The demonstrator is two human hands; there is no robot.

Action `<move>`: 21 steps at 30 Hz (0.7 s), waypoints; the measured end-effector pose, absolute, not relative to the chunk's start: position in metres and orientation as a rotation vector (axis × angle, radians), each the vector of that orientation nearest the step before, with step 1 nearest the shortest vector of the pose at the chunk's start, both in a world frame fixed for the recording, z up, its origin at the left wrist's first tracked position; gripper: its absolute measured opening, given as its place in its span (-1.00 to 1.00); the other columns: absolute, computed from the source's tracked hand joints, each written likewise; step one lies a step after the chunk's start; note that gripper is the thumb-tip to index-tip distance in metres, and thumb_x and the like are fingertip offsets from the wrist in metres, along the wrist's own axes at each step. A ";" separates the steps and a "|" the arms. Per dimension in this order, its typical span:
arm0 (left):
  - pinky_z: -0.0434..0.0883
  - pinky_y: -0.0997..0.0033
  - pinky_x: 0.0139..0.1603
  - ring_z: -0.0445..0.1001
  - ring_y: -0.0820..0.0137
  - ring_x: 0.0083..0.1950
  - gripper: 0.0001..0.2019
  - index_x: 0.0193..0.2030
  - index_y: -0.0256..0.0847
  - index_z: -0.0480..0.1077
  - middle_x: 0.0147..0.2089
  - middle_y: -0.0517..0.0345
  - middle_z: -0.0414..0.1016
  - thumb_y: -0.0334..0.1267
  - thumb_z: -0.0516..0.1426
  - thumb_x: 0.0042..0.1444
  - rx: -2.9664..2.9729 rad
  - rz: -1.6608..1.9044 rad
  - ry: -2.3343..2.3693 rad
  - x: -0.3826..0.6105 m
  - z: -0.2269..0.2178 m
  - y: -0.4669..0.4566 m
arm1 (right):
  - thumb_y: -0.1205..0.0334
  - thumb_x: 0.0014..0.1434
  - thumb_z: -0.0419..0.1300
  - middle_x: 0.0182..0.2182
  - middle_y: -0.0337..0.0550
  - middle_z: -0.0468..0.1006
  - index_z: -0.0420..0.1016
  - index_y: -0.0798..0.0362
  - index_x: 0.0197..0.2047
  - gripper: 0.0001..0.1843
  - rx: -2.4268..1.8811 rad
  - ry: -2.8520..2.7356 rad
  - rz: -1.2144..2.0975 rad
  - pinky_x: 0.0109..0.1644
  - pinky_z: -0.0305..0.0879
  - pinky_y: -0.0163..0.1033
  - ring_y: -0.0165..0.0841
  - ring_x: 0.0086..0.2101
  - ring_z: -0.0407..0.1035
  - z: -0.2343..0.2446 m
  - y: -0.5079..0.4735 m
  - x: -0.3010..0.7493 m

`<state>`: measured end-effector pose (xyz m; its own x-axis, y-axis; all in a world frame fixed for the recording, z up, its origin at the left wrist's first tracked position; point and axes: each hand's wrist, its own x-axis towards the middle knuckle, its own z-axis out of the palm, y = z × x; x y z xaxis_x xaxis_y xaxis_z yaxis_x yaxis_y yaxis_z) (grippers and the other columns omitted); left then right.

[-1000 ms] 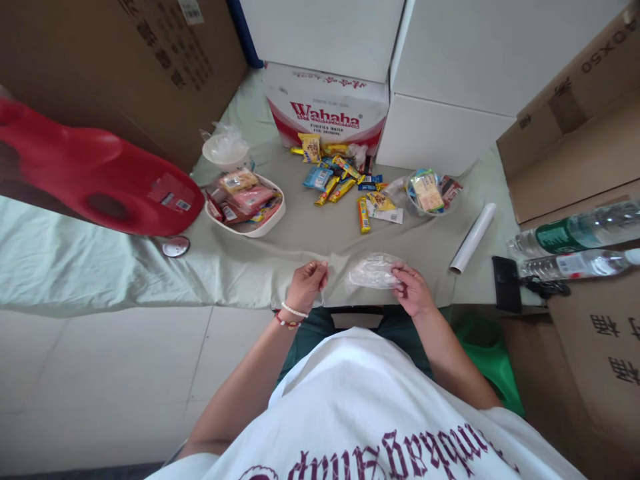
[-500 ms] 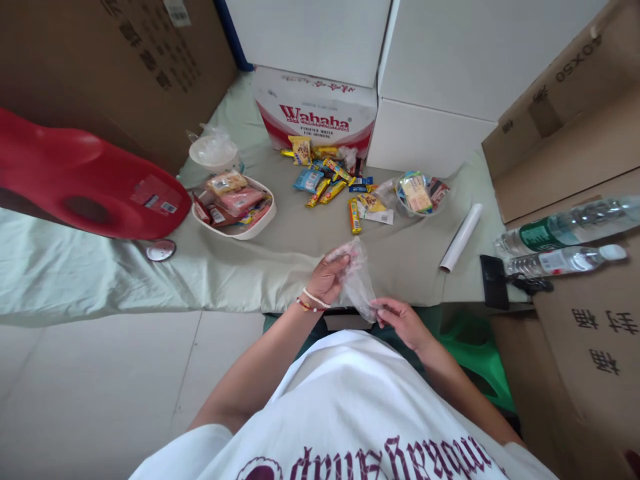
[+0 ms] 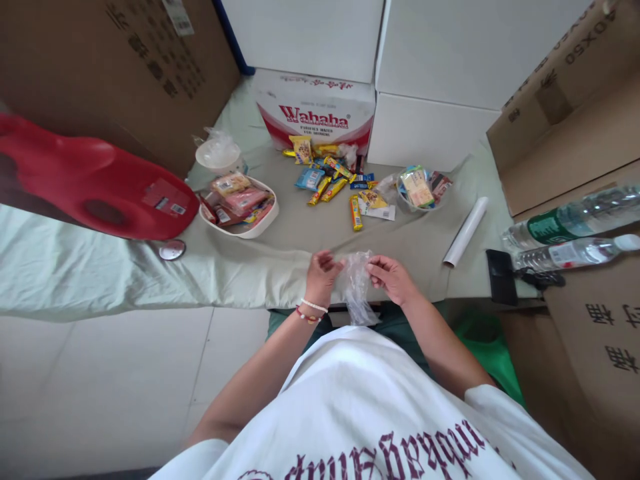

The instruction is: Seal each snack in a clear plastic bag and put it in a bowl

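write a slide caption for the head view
Right hand pinching a clear bag, left hand close beside it, with snacks and a Wahaha box beyond.

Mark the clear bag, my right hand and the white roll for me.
Clear bag [image 3: 357, 291]: head view, middle of its crumpled, hanging film.
Right hand [image 3: 393, 280]: head view, back of the hand.
White roll [image 3: 466, 233]: head view, midway along its outer side.
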<state>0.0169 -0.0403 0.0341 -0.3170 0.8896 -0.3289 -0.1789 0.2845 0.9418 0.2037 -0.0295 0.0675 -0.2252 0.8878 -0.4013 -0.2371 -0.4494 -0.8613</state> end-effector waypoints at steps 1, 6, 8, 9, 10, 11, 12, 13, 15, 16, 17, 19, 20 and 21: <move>0.44 0.37 -0.10 0.47 0.43 -0.20 -0.49 -0.09 -0.13 0.36 -0.17 0.20 0.48 -0.02 0.45 -0.09 0.708 1.322 1.590 0.012 0.033 -0.043 | -0.08 -0.17 0.60 -0.57 -0.36 0.46 0.57 0.00 -0.37 -0.55 -1.219 -0.799 1.753 -0.54 0.15 -0.39 -0.52 -0.57 0.19 0.067 -0.029 0.198; 0.45 0.32 -0.11 0.49 0.33 -0.13 -0.45 -0.06 -0.14 0.43 -0.12 0.11 0.52 0.04 0.46 -0.12 1.042 1.162 1.437 0.007 0.032 -0.063 | -0.09 -0.17 0.59 -0.51 -0.32 0.52 0.56 -0.01 -0.35 -0.54 -1.226 -0.690 1.714 -0.54 0.13 -0.38 -0.51 -0.57 0.20 0.073 -0.035 0.177; 0.45 0.29 -0.10 0.49 0.30 -0.15 -0.51 -0.14 -0.15 0.50 -0.16 0.09 0.55 0.03 0.46 -0.15 1.086 1.040 1.347 0.008 0.032 -0.064 | -0.11 -0.09 0.54 -0.52 -0.33 0.49 0.57 -0.02 -0.34 -0.59 -1.249 -0.816 1.741 -0.54 0.10 -0.36 -0.50 -0.58 0.16 0.077 -0.032 0.179; 0.44 0.29 -0.12 0.48 0.31 -0.19 -0.57 -0.21 -0.16 0.52 -0.22 0.11 0.56 0.05 0.44 -0.11 1.072 0.997 1.317 0.007 0.032 -0.063 | -0.12 -0.04 0.52 -0.53 -0.32 0.48 0.58 -0.03 -0.34 -0.61 -1.278 -0.928 1.722 -0.52 0.10 -0.35 -0.49 -0.57 0.16 0.079 -0.027 0.184; 0.42 0.30 -0.16 0.46 0.32 -0.25 -0.62 -0.27 -0.16 0.52 -0.30 0.13 0.54 0.08 0.40 -0.05 1.043 0.959 1.282 0.004 0.033 -0.061 | -0.11 0.00 0.50 -0.52 -0.31 0.48 0.60 -0.03 -0.34 -0.65 -1.316 -1.074 1.660 -0.49 0.12 -0.33 -0.47 -0.55 0.18 0.082 -0.020 0.191; 0.41 0.31 -0.21 0.43 0.34 -0.31 -0.63 -0.30 -0.16 0.53 -0.35 0.15 0.53 0.11 0.37 0.01 1.010 0.928 1.243 -0.001 0.034 -0.059 | -0.07 0.04 0.48 -0.50 -0.28 0.48 0.63 -0.04 -0.34 -0.70 -1.359 -1.247 1.550 -0.44 0.16 -0.31 -0.44 -0.51 0.21 0.086 -0.011 0.200; 0.39 0.32 -0.25 0.41 0.36 -0.35 -0.62 -0.32 -0.16 0.54 -0.38 0.15 0.53 0.14 0.34 0.05 0.982 0.902 1.204 -0.006 0.035 -0.058 | -0.02 0.08 0.46 -0.47 -0.25 0.49 0.65 -0.04 -0.33 -0.76 -1.397 -1.438 1.404 -0.39 0.19 -0.28 -0.41 -0.48 0.25 0.090 -0.001 0.209; 0.37 0.34 -0.29 0.40 0.37 -0.38 -0.60 -0.33 -0.17 0.55 -0.40 0.15 0.53 0.17 0.32 0.09 0.965 0.879 1.171 -0.013 0.037 -0.056 | 0.05 0.12 0.43 -0.44 -0.23 0.50 0.67 -0.04 -0.33 -0.83 -1.421 -1.632 1.244 -0.34 0.23 -0.26 -0.39 -0.45 0.27 0.095 0.010 0.218; 0.33 0.35 -0.37 0.37 0.39 -0.44 -0.55 -0.36 -0.18 0.58 -0.44 0.12 0.53 0.23 0.26 0.15 0.953 0.847 1.137 -0.025 0.040 -0.055 | 0.19 0.20 0.33 -0.40 -0.20 0.50 0.69 -0.06 -0.30 -0.91 -1.404 -1.978 0.983 -0.26 0.27 -0.22 -0.35 -0.41 0.32 0.106 0.033 0.229; 0.32 0.36 -0.40 0.37 0.39 -0.47 -0.52 -0.37 -0.18 0.59 -0.45 0.10 0.54 0.25 0.23 0.17 0.953 0.835 1.130 -0.029 0.042 -0.054 | 0.23 0.23 0.28 -0.37 -0.18 0.52 0.69 -0.06 -0.26 -0.87 -1.372 -2.113 0.896 -0.23 0.30 -0.20 -0.33 -0.38 0.34 0.112 0.042 0.230; 0.31 0.36 -0.42 0.39 0.39 -0.48 -0.50 -0.36 -0.18 0.60 -0.46 0.09 0.54 0.27 0.21 0.19 0.950 0.827 1.131 -0.033 0.042 -0.054 | 0.26 0.26 0.23 -0.33 -0.16 0.54 0.69 -0.07 -0.21 -0.83 -1.343 -2.203 0.821 -0.19 0.33 -0.17 -0.31 -0.35 0.38 0.117 0.050 0.228; 0.31 0.38 -0.44 0.43 0.38 -0.47 -0.48 -0.32 -0.17 0.62 -0.46 0.09 0.55 0.30 0.18 0.20 0.924 0.840 1.164 -0.037 0.041 -0.053 | 0.24 0.29 0.19 -0.17 -0.08 0.57 0.67 -0.06 -0.07 -0.78 -1.346 -2.208 0.639 -0.11 0.39 -0.12 -0.26 -0.25 0.44 0.123 0.060 0.218; 0.31 0.39 -0.43 0.45 0.38 -0.46 -0.46 -0.30 -0.16 0.62 -0.46 0.10 0.55 0.31 0.17 0.20 0.901 0.869 1.202 -0.039 0.039 -0.052 | 0.19 0.31 0.20 -0.11 -0.04 0.57 0.64 -0.05 -0.02 -0.76 -1.379 -2.134 0.544 -0.08 0.40 -0.10 -0.24 -0.21 0.45 0.123 0.060 0.211; 0.33 0.40 -0.42 0.46 0.38 -0.45 -0.45 -0.30 -0.17 0.62 -0.45 0.10 0.56 0.33 0.16 0.19 0.876 0.909 1.248 -0.040 0.037 -0.052 | 0.13 0.33 0.20 -0.09 -0.02 0.56 0.62 -0.04 0.00 -0.75 -1.422 -2.028 0.482 -0.08 0.42 -0.10 -0.23 -0.19 0.46 0.120 0.059 0.203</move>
